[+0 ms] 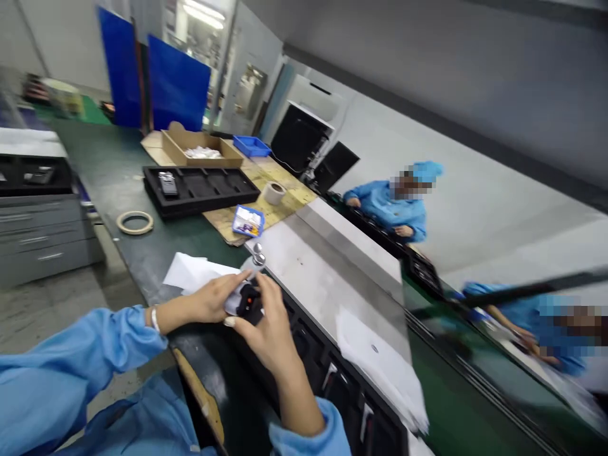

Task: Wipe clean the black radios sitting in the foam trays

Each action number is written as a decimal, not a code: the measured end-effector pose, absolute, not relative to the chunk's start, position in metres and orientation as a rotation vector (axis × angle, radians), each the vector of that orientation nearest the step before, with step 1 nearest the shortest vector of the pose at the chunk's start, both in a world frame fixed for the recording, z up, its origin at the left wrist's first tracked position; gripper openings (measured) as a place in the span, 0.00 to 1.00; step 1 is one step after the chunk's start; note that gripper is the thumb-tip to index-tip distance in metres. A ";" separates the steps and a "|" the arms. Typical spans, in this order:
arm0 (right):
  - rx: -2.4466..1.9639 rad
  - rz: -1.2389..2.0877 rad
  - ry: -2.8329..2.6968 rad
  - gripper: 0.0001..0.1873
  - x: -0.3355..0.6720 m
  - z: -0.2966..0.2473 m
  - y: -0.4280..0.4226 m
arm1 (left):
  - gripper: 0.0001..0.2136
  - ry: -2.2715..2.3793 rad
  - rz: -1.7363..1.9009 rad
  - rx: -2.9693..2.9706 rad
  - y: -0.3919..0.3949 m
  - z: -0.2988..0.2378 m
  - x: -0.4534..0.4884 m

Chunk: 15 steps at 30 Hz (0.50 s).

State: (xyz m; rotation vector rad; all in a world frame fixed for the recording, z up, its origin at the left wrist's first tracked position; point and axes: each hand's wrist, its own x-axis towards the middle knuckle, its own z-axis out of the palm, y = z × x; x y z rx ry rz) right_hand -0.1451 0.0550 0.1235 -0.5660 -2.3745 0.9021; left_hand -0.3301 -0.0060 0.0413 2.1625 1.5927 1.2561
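Observation:
A small black-and-silver device (246,300) with an orange-red spot is held up between my two hands. My left hand (209,300) grips its silver side from the left. Around its right side curve the fingers and thumb of my right hand (272,326), partly covering it. Just behind the hands stands a whitish bottle with a metal pump top (258,254). White paper sheets (194,272) lie behind my left wrist. Below my right hand runs a long black compartment tray (342,386), with dark pieces in some slots.
A black foam tray (199,196) holds one silver device (168,183). Around it are a tape ring (135,223), a white roll (274,193), a blue parts box (247,221) and a cardboard box (202,149). White sheets (380,367) lie at right. Two co-workers sit across the line.

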 end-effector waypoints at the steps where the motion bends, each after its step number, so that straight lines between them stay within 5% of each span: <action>1: -0.566 0.933 -2.310 0.44 -0.142 0.122 0.056 | 0.48 1.562 1.355 2.122 -0.006 0.045 -0.326; 8: -0.752 1.339 -2.089 0.24 -0.136 0.077 0.057 | 0.48 1.514 1.652 1.817 -0.019 0.051 -0.315; 15: -0.788 1.116 -2.288 0.13 -0.157 0.093 0.036 | 0.47 1.481 1.668 1.831 -0.026 0.031 -0.314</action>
